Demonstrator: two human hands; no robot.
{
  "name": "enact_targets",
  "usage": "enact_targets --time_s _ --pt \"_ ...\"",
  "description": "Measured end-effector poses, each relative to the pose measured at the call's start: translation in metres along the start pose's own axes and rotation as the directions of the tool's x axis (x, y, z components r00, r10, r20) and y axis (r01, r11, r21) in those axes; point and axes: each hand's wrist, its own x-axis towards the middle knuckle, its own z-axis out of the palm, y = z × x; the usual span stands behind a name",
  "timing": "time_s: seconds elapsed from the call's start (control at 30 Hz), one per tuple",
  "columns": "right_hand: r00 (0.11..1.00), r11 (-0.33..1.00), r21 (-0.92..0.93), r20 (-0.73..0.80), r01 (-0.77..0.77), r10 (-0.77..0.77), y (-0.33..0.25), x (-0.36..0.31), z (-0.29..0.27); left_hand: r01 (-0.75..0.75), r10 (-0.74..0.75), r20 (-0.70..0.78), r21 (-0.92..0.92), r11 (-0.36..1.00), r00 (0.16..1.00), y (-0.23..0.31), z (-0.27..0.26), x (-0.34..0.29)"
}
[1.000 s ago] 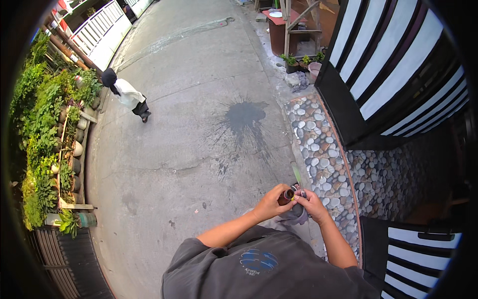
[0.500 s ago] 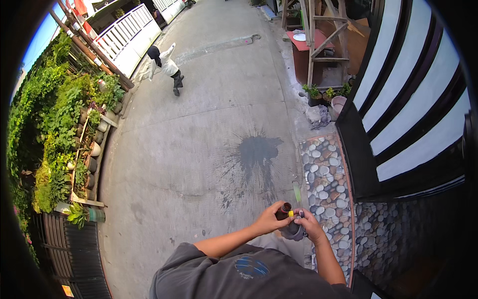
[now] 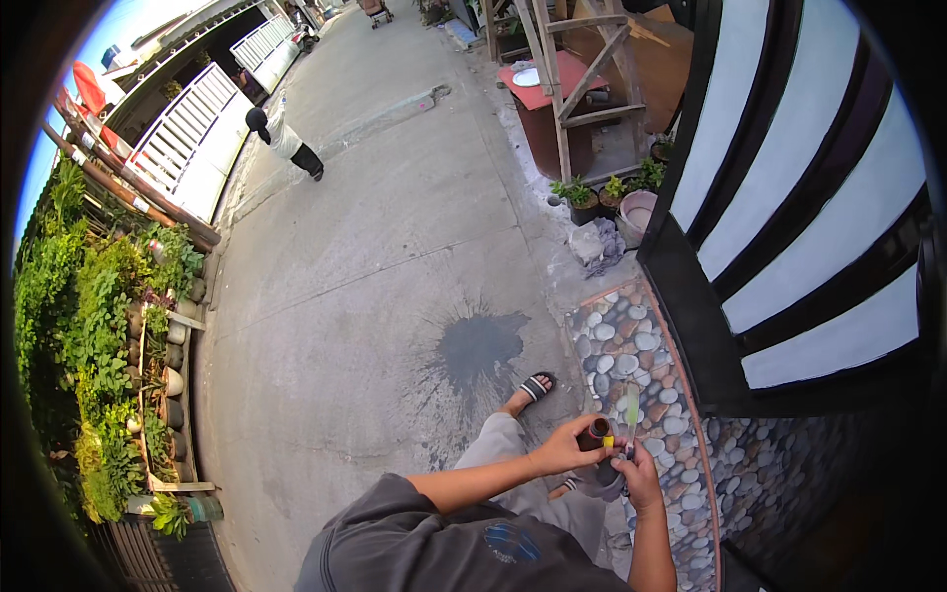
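Observation:
My left hand (image 3: 566,448) is closed round a dark brown bottle (image 3: 594,434), its open mouth tilted up. Beside the bottle's neck sits a small yellow piece (image 3: 609,441); I cannot tell what it belongs to. Right next to it, my right hand (image 3: 641,476) has its fingers pinched together. A slim, pale green, see-through strip (image 3: 632,403) rises from between those fingers. Below the bottle, a greyish, cloth-like bundle (image 3: 598,481) lies between my hands, partly hidden by them.
A dark wet splash (image 3: 480,347) marks the concrete lane ahead, near my sandalled foot (image 3: 538,386). Pebbled paving (image 3: 631,340) and a black-and-white gate (image 3: 789,247) border the right. Planters (image 3: 173,395) line the left. A person (image 3: 286,138) walks farther up the lane.
My view has shifted, and my leg and sandalled foot now show. Both hands, with the bottle and green strip, appear slightly farther right. The person up the lane is farther off.

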Motion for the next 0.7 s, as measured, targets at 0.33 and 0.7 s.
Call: enact_targets --time_s 0.33,0.7 --pt "0.917 0.999 -0.029 -0.395 0.041 -0.049 0.037 0.085 -0.011 -0.055 0.008 0.253 0.181 0.982 0.967 -0.037 -0.072 0.147" --pt "0.763 0.976 -0.126 -0.644 -0.180 0.058 0.158 0.103 -0.120 -0.060 0.022 0.175 0.214 0.975 0.984 -0.123 -0.061 0.219"
